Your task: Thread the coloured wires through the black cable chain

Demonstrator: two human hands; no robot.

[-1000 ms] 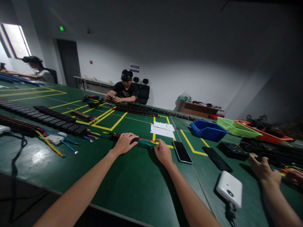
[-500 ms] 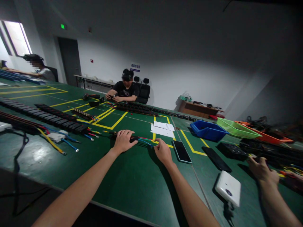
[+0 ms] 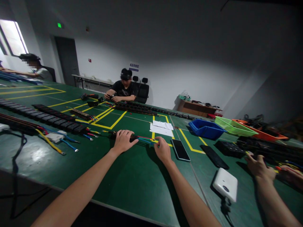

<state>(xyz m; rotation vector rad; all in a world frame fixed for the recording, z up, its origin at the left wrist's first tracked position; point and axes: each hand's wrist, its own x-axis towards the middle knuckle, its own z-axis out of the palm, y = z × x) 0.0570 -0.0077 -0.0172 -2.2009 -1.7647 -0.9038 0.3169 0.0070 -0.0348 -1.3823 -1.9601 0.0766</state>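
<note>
I think this job is partway done. The wires (image 3: 145, 138) are already together in one black bundle (image 3: 114, 135), but I can't see their ends joined to anything. Lining up those ends looks like what is left, though I can't tell how much.

The bundle lies across the green table (image 3: 127, 186), in front of me. My left hand (image 3: 123, 142) has it between fingers and thumb. My right hand (image 3: 163, 150) is by the wire tips, finger and thumb bent close. I can't tell if they pinch one.

Red and blue wires poke out on the right, nearly straight, a little spread. One has a small shiny tip (image 3: 153, 139). A yellow end (image 3: 106, 131) shows on the left.
</note>
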